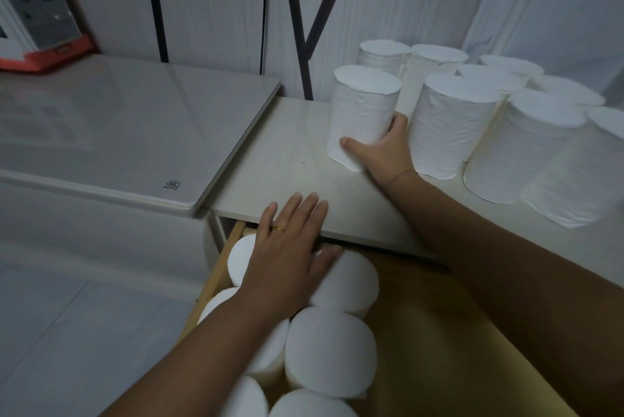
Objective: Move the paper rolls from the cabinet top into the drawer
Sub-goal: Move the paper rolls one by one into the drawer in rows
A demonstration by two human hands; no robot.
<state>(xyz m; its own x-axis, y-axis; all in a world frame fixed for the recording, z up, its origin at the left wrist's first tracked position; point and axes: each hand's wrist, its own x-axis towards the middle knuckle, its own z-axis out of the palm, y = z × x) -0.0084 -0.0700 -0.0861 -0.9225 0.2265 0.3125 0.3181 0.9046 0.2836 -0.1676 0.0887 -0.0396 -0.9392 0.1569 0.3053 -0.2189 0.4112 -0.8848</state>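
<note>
Up on the cabinet top (287, 160), the right hand (383, 149) wraps a white paper roll (363, 112) near its base, thumb across the front and fingers (395, 122) curled round the far side, so the grip is closed on that roll; whether its base still touches the surface cannot be told. This roll stands upright at the left edge of a cluster of other rolls (472, 112), all on end and packed close together toward the wall and off to the right. Below, the drawer (216, 281) is pulled open, its wooden side showing at the left, and several rolls in the drawer (331, 349) stand upright there, touching one another. The left hand (287, 247) lies flat and open, palm down, its fingertips over the front edge of the cabinet top and its palm resting across the rearmost rolls in the drawer; a ring (278, 228) sits on one finger. Left of the cabinet is a pale glossy appliance lid (118, 126).
</note>
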